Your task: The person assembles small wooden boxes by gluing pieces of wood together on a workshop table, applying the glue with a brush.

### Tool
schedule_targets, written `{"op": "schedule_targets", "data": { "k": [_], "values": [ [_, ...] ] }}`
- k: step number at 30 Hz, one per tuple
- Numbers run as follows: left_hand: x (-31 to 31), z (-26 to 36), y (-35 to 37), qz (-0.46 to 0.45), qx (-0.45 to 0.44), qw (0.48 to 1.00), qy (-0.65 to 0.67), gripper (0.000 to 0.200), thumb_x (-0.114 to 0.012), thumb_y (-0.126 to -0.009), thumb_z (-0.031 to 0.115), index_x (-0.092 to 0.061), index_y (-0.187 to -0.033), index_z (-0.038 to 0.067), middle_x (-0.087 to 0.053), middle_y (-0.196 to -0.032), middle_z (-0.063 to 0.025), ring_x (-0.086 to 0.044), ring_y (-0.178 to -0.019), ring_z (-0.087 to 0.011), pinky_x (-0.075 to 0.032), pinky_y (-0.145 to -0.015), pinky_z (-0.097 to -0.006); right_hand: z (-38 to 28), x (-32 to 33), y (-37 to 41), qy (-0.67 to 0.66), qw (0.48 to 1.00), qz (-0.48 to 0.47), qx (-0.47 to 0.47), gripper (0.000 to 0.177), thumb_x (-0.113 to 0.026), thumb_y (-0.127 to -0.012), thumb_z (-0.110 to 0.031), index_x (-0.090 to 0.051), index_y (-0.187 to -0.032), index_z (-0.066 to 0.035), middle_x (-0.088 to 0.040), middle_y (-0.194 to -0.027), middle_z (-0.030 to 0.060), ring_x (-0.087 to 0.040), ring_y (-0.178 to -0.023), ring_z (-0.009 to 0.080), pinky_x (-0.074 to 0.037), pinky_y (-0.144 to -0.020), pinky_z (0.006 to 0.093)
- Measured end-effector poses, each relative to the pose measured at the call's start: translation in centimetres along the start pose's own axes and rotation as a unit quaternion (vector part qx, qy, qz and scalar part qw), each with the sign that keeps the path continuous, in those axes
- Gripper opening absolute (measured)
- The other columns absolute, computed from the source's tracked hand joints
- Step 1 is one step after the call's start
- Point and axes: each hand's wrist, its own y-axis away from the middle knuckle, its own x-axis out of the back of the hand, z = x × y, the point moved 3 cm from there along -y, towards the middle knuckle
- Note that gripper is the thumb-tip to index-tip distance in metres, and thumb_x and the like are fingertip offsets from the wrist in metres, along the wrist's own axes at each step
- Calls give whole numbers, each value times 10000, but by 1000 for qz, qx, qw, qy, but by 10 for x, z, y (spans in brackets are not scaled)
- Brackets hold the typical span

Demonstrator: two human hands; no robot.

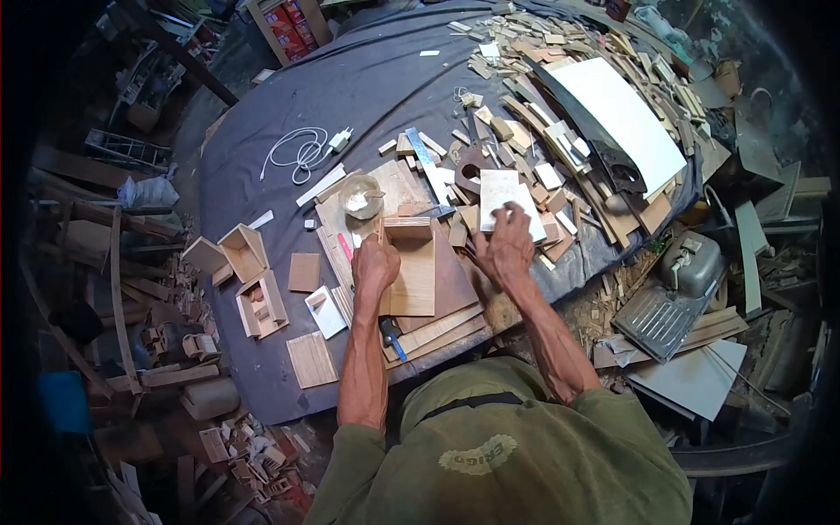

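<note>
My left hand is closed on the left side of a small wooden box piece, which has a flat plywood panel and a raised end. Under that piece lies a brown board. My right hand has its fingers apart, with the fingertips over the lower edge of a pale rectangular board. A clear bowl with a stick across it stands beyond my left hand. Close to that hand lies a pink-red tool. A blue-and-black tool lies near my left forearm.
A try square and a handsaw lie among wood offcuts. To the left are small wooden boxes, a flat wood panel and a white charger cable. A large white sheet lies at the right.
</note>
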Motion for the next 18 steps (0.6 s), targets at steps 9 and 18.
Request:
{"op": "schedule_targets", "data": {
  "k": [9, 18],
  "values": [
    [10, -19, 35, 17, -27, 996, 89, 716, -648, -831, 188, -357, -1434, -66, -639, -1152, -348, -629, -1050, -499, -491, -923, -520, 16, -7, -32, 105, 981, -105, -121, 695, -699, -744, -451, -533, -1201, 45, -527, -1213, 259, -499, -1142, 414, -480, -873, 520],
    [30, 67, 103, -63, -90, 949, 296, 447, -642, -970, 218, -515, -1317, -34, -699, -1084, -157, -671, -902, -205, -554, -759, -323, 30, 53, 6, -253, 959, -39, -120, 636, -578, -872, -300, -519, -1367, 95, -597, -1265, 321, -581, -1186, 403, -430, -1047, 438]
  ]
}}
